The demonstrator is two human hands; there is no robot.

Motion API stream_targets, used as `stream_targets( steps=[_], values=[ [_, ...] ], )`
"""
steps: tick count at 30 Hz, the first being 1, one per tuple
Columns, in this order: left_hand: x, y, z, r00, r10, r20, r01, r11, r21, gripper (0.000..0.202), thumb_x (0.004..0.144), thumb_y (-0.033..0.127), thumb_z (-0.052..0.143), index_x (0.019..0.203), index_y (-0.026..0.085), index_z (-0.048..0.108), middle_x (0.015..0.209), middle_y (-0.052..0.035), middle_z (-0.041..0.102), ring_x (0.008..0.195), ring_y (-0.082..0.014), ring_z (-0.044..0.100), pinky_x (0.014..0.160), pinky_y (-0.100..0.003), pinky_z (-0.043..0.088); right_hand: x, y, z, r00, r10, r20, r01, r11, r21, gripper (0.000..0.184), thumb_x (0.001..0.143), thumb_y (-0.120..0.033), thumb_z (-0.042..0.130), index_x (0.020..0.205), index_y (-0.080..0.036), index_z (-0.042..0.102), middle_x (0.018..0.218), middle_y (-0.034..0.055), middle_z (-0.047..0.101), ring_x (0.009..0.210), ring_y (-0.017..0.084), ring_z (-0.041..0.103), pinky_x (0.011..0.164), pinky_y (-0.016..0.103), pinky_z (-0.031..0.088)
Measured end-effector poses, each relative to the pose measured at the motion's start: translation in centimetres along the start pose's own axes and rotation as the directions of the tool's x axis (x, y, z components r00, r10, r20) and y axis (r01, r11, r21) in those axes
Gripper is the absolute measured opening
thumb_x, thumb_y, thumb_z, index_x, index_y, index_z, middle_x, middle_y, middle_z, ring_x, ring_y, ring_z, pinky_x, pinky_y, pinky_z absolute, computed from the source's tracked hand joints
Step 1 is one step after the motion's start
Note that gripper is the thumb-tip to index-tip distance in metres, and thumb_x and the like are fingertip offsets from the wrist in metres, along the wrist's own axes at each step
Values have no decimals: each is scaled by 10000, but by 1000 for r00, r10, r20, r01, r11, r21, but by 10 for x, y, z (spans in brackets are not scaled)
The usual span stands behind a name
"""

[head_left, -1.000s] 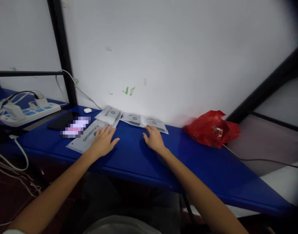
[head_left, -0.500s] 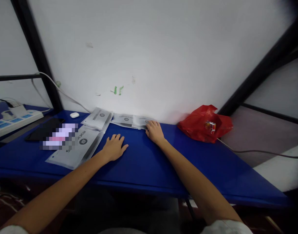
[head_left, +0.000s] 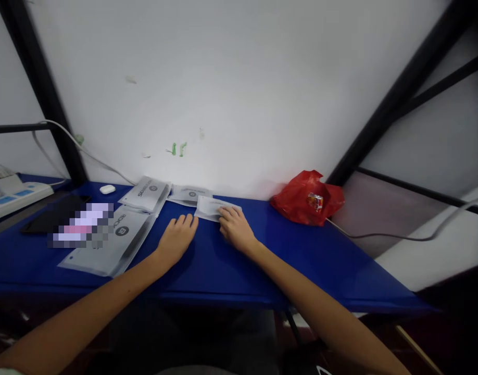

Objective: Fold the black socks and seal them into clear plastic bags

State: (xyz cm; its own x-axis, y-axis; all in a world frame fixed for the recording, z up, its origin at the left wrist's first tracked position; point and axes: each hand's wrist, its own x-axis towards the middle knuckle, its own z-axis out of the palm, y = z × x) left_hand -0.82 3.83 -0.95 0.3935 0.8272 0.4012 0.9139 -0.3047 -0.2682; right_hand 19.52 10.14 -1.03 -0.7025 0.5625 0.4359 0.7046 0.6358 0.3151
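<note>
- The small translucent pouch (head_left: pixel 208 208) is lying on the blue desk (head_left: pixel 227 276), toward its back edge and straight ahead of me, its right end disappearing under my fingers.
- My right hand (head_left: pixel 237 229) is resting over that right end, fingers bending onto it; whether I am pinching the pouch or only pressing it, I cannot tell.
- My left hand (head_left: pixel 178 238) is holding nothing: its fingers are reaching forward, loosely spread, with the tips ending just beside the pouch's near left corner. I cannot tell if they are touching it.
- Behind and to the left, a second small pouch (head_left: pixel 189 195) is lying close to the wall (head_left: pixel 239 104).
- Farther left, a medium pouch (head_left: pixel 146 194) with dark lettering is sitting at the back, and a large pouch (head_left: pixel 120 242) is lying in front of it, their edges meeting.
- Past those, a pixelated patch is hiding something beside a flat black object (head_left: pixel 47 216); a small white case (head_left: pixel 107 189) is sitting behind them, and a power strip (head_left: pixel 22 198) is lying at the far left.
- To my right, a crumpled red bag (head_left: pixel 297 200) is slumping near the wall, well apart from my hands.
</note>
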Motion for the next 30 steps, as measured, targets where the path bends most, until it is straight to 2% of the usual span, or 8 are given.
stream_targets(
  steps=[3, 6, 9, 13, 17, 19, 23, 30],
  values=[
    [-4, 9, -11, 990, 107, -91, -105, 994, 23, 284, 898, 132, 434, 1164, 126, 532, 1050, -118, 598, 944, -240, 542, 739, -340, 401, -15, -22, -17, 993, -54, -101, 66, 990, 123, 152, 808, -138, 537, 894, -150, 662, 1230, 111, 599, 1163, 266, 495, 982, 445, 401],
    [-10, 11, -14, 974, 213, -80, -213, 977, 3, 212, 906, 124, 411, 1018, 148, 589, 930, -85, 612, 913, -224, 545, 722, -326, 397, -30, -40, -27, 977, -45, -209, 98, 964, 249, 157, 839, -154, 513, 895, -171, 659, 1218, 99, 608, 1145, 245, 512, 945, 438, 432],
    [-17, 6, -11, 963, 263, -54, -264, 964, -26, 223, 886, 76, 400, 933, 158, 602, 892, -78, 609, 900, -218, 547, 700, -320, 402, -44, -49, -30, 967, 26, -254, 61, 942, 329, 151, 859, -195, 513, 909, -201, 655, 1215, 91, 609, 1137, 229, 524, 934, 436, 441],
    [-25, -8, -6, 980, 192, -60, -196, 977, -80, 262, 850, 23, 394, 900, 163, 610, 891, -84, 611, 889, -222, 548, 675, -323, 405, -57, -45, -29, 950, 191, -247, -92, 927, 364, 164, 821, -247, 580, 970, -206, 634, 1208, 109, 605, 1124, 245, 539, 936, 451, 443],
    [-30, -20, -1, 994, 78, -70, -86, 988, -127, 261, 876, 54, 395, 896, 175, 624, 879, -75, 625, 858, -210, 558, 666, -315, 406, -63, -35, -25, 935, 284, -211, -197, 914, 356, 142, 789, -192, 583, 921, -205, 635, 1225, 113, 593, 1142, 262, 530, 939, 472, 436],
    [-32, -23, -2, 998, 29, -60, -36, 991, -126, 267, 893, 81, 388, 910, 181, 635, 881, -69, 636, 852, -207, 562, 654, -310, 405, -64, -33, -23, 934, 293, -206, -205, 909, 363, 114, 795, -185, 576, 889, -203, 638, 1217, 111, 600, 1135, 262, 536, 928, 470, 440],
    [-37, -24, -5, 998, -45, -51, 36, 986, -161, 281, 908, 114, 381, 946, 187, 649, 897, -66, 650, 853, -207, 570, 630, -303, 408, -64, -35, -20, 916, 296, -270, -172, 899, 402, 74, 824, -210, 579, 847, -203, 649, 1159, 98, 637, 1093, 243, 559, 898, 440, 456],
    [-37, -29, -2, 994, -97, -54, 84, 975, -207, 277, 911, 153, 397, 966, 203, 663, 909, -53, 665, 860, -205, 593, 618, -293, 427, -64, -34, -19, 881, 345, -324, -161, 862, 480, 89, 828, -215, 600, 822, -217, 689, 1095, 82, 675, 1033, 233, 586, 858, 432, 482]
  ],
)
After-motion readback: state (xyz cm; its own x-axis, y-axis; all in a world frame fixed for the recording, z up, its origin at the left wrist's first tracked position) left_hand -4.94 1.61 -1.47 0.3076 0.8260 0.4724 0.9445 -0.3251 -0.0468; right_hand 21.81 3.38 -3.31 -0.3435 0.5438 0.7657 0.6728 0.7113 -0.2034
